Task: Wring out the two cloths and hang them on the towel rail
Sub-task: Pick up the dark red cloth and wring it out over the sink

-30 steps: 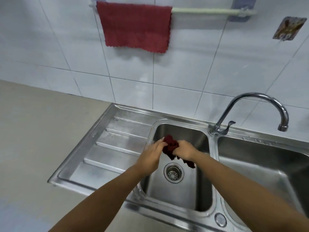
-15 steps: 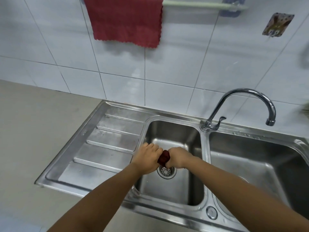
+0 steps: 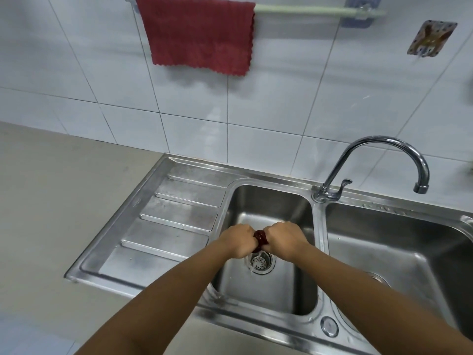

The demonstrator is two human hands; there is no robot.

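Note:
A dark red wet cloth (image 3: 260,239) is bunched tight between my two fists over the left sink basin (image 3: 268,201), just above the drain strainer (image 3: 259,262). My left hand (image 3: 238,243) grips its left end and my right hand (image 3: 285,239) grips its right end; only a small knot of cloth shows between them. A second red cloth (image 3: 199,34) hangs spread over the left part of the pale towel rail (image 3: 307,9) on the tiled wall above.
A chrome tap (image 3: 371,165) arches over the right basin (image 3: 399,242). The ribbed steel drainboard (image 3: 166,226) lies left of the basins, beside a beige counter (image 3: 51,201). A patterned wall hook (image 3: 430,38) sits right of the rail.
The loose cloth has been gathered and squeezed into a tight knot between both fists. My hands have closed together and dropped lower, over the drain.

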